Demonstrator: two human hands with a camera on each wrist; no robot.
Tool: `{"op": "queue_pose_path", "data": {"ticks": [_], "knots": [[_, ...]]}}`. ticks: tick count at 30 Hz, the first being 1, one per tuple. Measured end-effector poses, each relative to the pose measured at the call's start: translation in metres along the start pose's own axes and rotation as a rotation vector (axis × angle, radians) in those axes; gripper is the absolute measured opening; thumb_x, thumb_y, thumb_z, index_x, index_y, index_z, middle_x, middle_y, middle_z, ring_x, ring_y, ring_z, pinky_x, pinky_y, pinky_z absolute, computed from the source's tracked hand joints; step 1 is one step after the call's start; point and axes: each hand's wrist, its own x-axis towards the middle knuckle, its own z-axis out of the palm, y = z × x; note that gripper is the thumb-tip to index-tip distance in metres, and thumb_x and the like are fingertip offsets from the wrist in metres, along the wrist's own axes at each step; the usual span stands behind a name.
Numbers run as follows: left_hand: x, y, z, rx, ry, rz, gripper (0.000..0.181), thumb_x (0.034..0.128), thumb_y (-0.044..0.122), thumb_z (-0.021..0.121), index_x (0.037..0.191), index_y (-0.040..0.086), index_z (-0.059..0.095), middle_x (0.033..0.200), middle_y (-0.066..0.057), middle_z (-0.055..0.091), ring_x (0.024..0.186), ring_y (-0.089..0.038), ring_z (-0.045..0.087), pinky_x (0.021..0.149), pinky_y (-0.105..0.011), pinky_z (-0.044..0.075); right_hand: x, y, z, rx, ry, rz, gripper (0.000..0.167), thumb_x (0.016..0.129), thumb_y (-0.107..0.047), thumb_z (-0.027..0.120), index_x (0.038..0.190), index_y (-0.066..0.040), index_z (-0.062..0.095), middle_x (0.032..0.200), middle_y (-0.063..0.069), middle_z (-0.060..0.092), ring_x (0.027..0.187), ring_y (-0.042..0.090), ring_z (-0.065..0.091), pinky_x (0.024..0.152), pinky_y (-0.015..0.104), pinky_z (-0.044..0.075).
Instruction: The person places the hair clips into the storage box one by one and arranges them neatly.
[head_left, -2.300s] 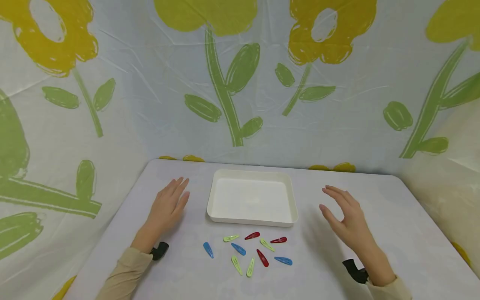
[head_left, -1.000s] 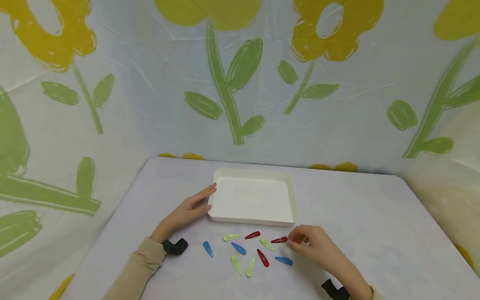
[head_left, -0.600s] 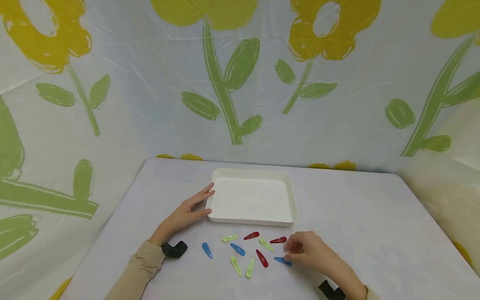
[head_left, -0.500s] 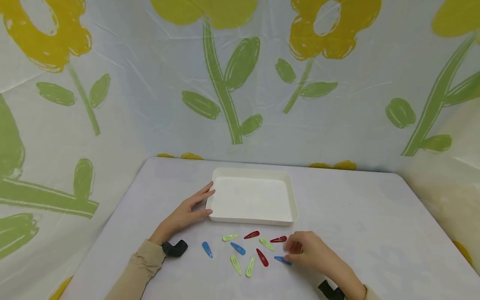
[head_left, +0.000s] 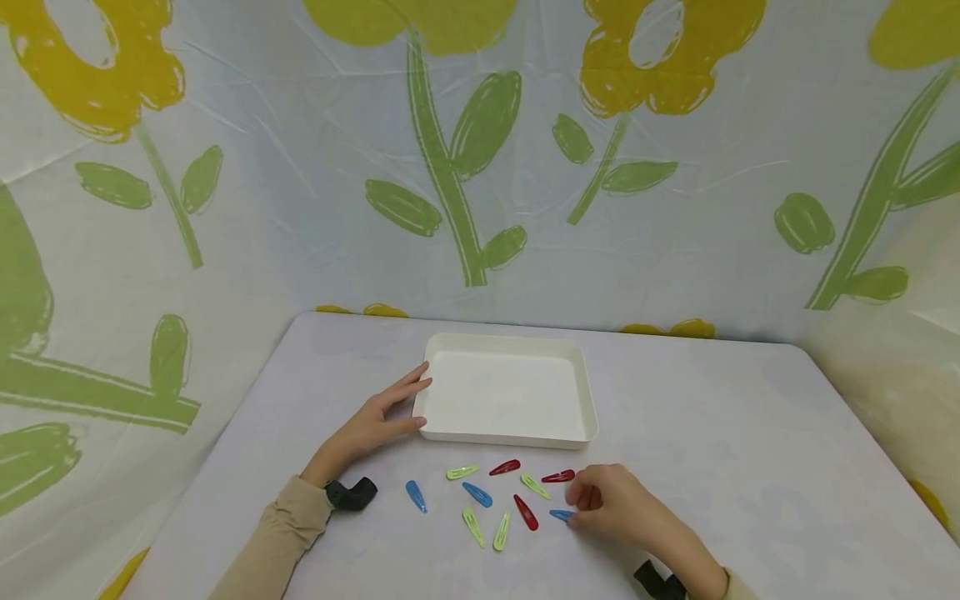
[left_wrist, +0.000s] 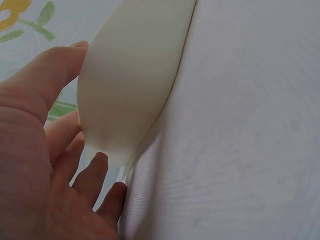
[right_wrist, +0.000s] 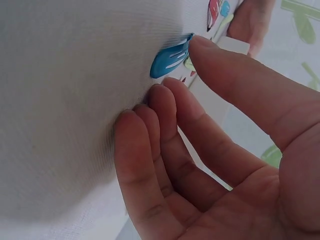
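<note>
reaching right hand [head_left: 618, 502]: thumb tip on one end of the blue clip [head_left: 561, 515], index fingertip just beside it, other fingers bent down toward the table [head_left: 720, 433].
right-hand change: a second ago it stood at the right-most red clip [head_left: 558, 476]; it has since shifted nearer the person, leaving that clip in place.
right-hand grip: narrow gap between thumb and index finger; cannot tell whether the clip is pinched.
green clips, near pair [head_left: 501, 531]: lying on the table, apart from both hands.
blue clip location: right side of the scatter, partly covered by the hand; no lift visible.
effect on work: by judgement, attention has settled on this one clip, at the contact stage.
remaining clips: two blue, three red and two green, loose on the table; all ten remain outside the tray.
left hand [head_left: 370, 427]: fingers spread and fairly straight, touching the left wall of the tray [head_left: 510, 440]; it stood apart two seconds ago, so the tray now appears steadied.
tray location: beyond the clips, flat on the table.
backdrop [head_left: 315, 125]: flower-print cloth behind the table.
</note>
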Motion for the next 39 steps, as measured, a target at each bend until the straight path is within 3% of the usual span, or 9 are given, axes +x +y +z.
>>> {"op": "queue_pose_path", "data": {"ticks": [4, 11, 20, 30, 39], "knots": [[0.0, 0.001, 0.0, 0.004, -0.001, -0.017, 0.064, 0.0916, 0.008, 0.072, 0.149, 0.002, 0.043, 0.164, -0.01, 0.02, 0.151, -0.027, 0.012, 0.112, -0.016, 0.014, 0.001, 0.001, 0.002, 0.009, -0.009, -0.012, 0.019, 0.077, -0.006, 0.084, 0.081, -0.01, 0.066, 0.071, -0.006, 0.056, 0.064, 0.009, 0.051, 0.057, 0.024, 0.046], [0.004, -0.034, 0.0, 0.038, 0.001, 0.007, 0.066, 0.0915, 0.013, 0.073, 0.15, 0.012, 0.044, 0.164, 0.0, 0.02, 0.152, -0.021, 0.012, 0.113, -0.017, 0.014, 0.002, 0.001, 0.006, 0.018, -0.005, -0.025, 0.018, 0.076, -0.001, 0.081, 0.076, -0.012, 0.066, 0.069, -0.007, 0.056, 0.062, 0.007, 0.05, 0.055, 0.023, 0.044], [0.005, -0.038, 0.0, 0.031, 0.008, 0.003, 0.066, 0.0904, 0.01, 0.074, 0.15, 0.011, 0.045, 0.164, 0.002, 0.021, 0.151, -0.02, 0.013, 0.113, -0.017, 0.014, 0.004, 0.005, 0.006, 0.066, -0.015, -0.019, 0.017, 0.077, -0.003, 0.082, 0.074, -0.011, 0.067, 0.071, -0.007, 0.059, 0.063, 0.006, 0.052, 0.056, 0.022, 0.046], [0.004, -0.024, 0.002, 0.02, 0.001, -0.019, 0.065, 0.0907, 0.006, 0.072, 0.149, 0.001, 0.043, 0.164, -0.009, 0.019, 0.152, -0.026, 0.011, 0.112, -0.017, 0.013, 0.009, 0.014, 0.002, 0.173, -0.074, -0.022, 0.015, 0.075, -0.007, 0.085, 0.074, -0.01, 0.071, 0.069, -0.006, 0.062, 0.061, 0.005, 0.053, 0.055, 0.021, 0.045], [0.004, -0.035, 0.001, 0.027, 0.009, 0.005, 0.066, 0.0902, 0.01, 0.074, 0.15, 0.012, 0.046, 0.164, 0.002, 0.021, 0.151, -0.02, 0.013, 0.115, -0.022, 0.014, 0.01, 0.011, -0.001, 0.2, -0.09, -0.01, 0.014, 0.074, -0.005, 0.085, 0.075, -0.008, 0.071, 0.07, -0.004, 0.061, 0.062, 0.006, 0.052, 0.055, 0.021, 0.044]]}}
